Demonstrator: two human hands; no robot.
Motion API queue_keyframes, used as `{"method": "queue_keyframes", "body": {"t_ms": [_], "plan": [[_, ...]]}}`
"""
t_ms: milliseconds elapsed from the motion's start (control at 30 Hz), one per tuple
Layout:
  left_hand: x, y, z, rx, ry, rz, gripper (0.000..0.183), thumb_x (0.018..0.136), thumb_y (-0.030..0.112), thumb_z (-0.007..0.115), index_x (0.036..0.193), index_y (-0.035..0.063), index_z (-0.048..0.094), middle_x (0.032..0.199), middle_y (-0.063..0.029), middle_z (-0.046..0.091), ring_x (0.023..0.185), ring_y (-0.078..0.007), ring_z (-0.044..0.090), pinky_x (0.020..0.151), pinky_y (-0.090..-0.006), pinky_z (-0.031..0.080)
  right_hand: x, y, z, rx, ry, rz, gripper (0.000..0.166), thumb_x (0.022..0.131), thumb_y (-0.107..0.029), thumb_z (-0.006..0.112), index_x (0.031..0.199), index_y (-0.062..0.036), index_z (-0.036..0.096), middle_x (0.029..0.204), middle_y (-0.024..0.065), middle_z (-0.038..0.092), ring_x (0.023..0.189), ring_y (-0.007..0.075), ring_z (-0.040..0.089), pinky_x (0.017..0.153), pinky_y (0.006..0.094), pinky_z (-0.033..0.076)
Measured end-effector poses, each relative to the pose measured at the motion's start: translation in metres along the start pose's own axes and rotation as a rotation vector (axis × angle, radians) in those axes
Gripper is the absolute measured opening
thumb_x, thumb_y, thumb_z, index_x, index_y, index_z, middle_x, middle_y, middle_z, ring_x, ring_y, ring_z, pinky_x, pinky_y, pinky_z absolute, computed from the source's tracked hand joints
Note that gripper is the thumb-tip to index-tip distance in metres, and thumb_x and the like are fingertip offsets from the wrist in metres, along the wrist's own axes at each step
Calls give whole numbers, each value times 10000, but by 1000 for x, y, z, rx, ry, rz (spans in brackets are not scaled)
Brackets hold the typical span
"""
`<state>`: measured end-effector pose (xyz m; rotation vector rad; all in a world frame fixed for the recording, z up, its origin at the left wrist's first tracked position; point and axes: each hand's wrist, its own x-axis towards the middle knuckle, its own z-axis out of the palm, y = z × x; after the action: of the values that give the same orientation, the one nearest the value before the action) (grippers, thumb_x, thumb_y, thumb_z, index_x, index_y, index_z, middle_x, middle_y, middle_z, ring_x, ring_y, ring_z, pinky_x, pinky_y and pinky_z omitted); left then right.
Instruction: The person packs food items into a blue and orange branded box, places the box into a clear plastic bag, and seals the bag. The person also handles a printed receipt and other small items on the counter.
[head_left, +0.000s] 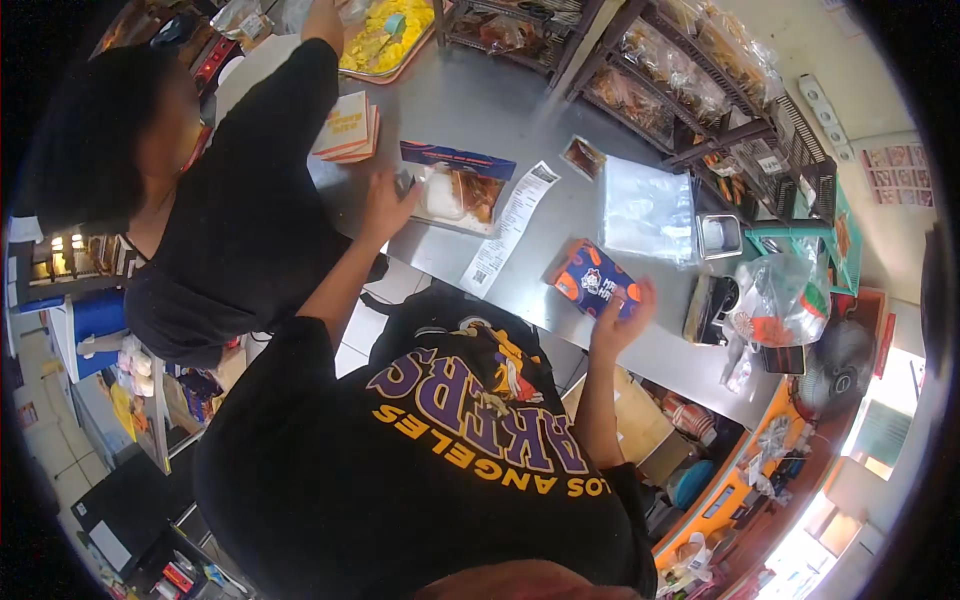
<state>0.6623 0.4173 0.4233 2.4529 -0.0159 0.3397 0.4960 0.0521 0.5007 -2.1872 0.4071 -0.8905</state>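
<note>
An open paper meal box (459, 154) with a blue inner lid lies on the metal counter. In it are a white mound that looks like rice (444, 196) and brown saucy food (481, 196). Beside its left edge is my left hand (386, 204), thumb and fingers spread. My right hand (622, 319) has hold of the right end of a closed blue and orange printed box (589, 279), its thumb over the top. Between the two boxes a long printed paper slip (511, 225) lies flat.
A person in black (247, 187) stands close on my left, reaching past a tray of yellow food (386, 37). Stacked cartons (349, 127) sit nearby. To the right are clear plastic bags (649, 210), a sauce sachet (583, 157), a metal tin (718, 236) and shelving (675, 112).
</note>
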Motion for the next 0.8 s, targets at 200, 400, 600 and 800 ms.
{"method": "queue_keyframes", "body": {"t_ms": [200, 400, 600, 800], "plan": [[29, 8, 14, 188, -307, -114, 349, 881, 248, 521, 1080, -31, 587, 1017, -250, 595, 941, -424, 588, 840, -478, 479, -19, -29, 70, 115, -625, -326, 286, 792, -116, 649, 1068, -48, 619, 1056, 148, 618, 1033, 341, 555, 919, 417, 425], [19, 27, -10, 117, -256, -272, 295, 913, 172, 462, 1110, -6, 589, 974, -258, 640, 931, -409, 620, 797, -488, 489, -68, -42, 116, -204, -757, -315, 399, 756, -235, 684, 1106, -60, 607, 1284, 184, 464, 1213, 366, 405, 1021, 485, 333], [15, -7, -37, 11, -152, -90, 313, 921, 147, 453, 1151, -30, 571, 971, -267, 643, 930, -421, 622, 824, -469, 483, -44, -38, 133, -322, -751, -373, 466, 751, -232, 692, 1166, -55, 573, 1331, 182, 423, 1299, 374, 324, 1069, 491, 272], [18, 56, -81, -85, -266, -49, 343, 943, 171, 419, 1195, -25, 545, 995, -286, 626, 976, -429, 599, 834, -462, 470, -43, -64, 70, 180, -624, -81, 568, 820, -206, 676, 1303, -5, 454, 1379, 230, 398, 1251, 382, 425, 1065, 410, 330]]}}
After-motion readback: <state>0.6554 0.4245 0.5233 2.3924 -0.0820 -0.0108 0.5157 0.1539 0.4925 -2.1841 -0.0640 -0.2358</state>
